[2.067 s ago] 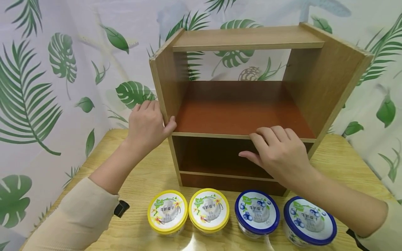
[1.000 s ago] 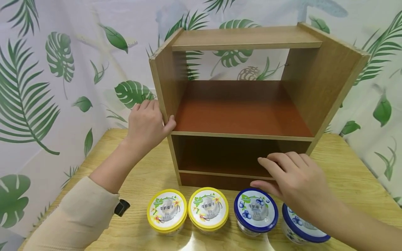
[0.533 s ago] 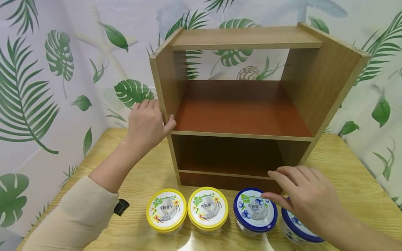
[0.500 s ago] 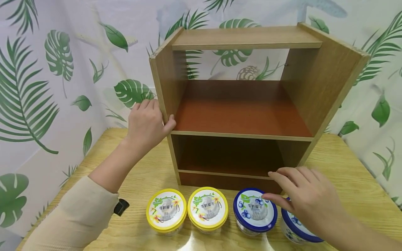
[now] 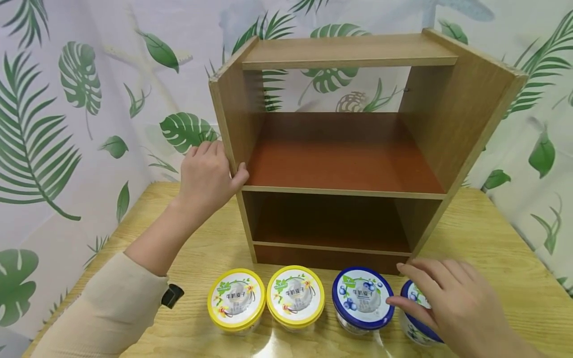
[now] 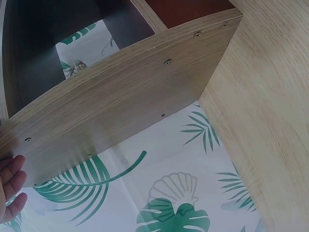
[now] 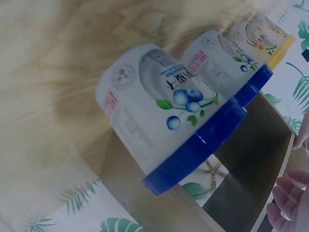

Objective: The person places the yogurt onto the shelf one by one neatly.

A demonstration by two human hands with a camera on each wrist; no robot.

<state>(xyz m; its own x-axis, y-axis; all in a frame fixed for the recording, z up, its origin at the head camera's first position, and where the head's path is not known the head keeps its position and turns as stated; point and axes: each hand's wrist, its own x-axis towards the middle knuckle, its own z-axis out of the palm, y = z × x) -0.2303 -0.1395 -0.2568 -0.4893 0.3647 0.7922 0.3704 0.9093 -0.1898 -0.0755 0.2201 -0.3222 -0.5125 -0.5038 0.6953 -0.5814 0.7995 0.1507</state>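
Wooden shelf unit (image 5: 346, 154) upright on the table (image 5: 483, 243), light side panels, reddish-brown middle shelf, upper bay see-through at the back. Left hand (image 5: 206, 171) grips its left side panel, about level with the middle shelf; thumb round the front edge, fingers against the outer face. Right hand (image 5: 458, 303) at lower right, nothing held, wide gap between thumb and fingers, poised over the far-right blue-lidded tub (image 7: 161, 106) and partly hiding it in the head view. Thumb tip overlaps the rim of the inner blue-lidded tub (image 5: 363, 297) there; can't tell if it touches. Right wrist view shows fingertips apart from the far-right tub.

Four tubs in a row on the table, in front of the unit, all upright with lids on. Blueberry print on the blue pair. To their left, right yellow-lidded tub (image 5: 295, 296) and left yellow-lidded tub (image 5: 237, 300), rims almost meeting, flower print. Blue pair just beside each other. Beige sleeve (image 5: 96, 308) on the left arm, black strap (image 5: 172, 296) at its cuff. Leaf-print wall (image 5: 147, 30) behind.
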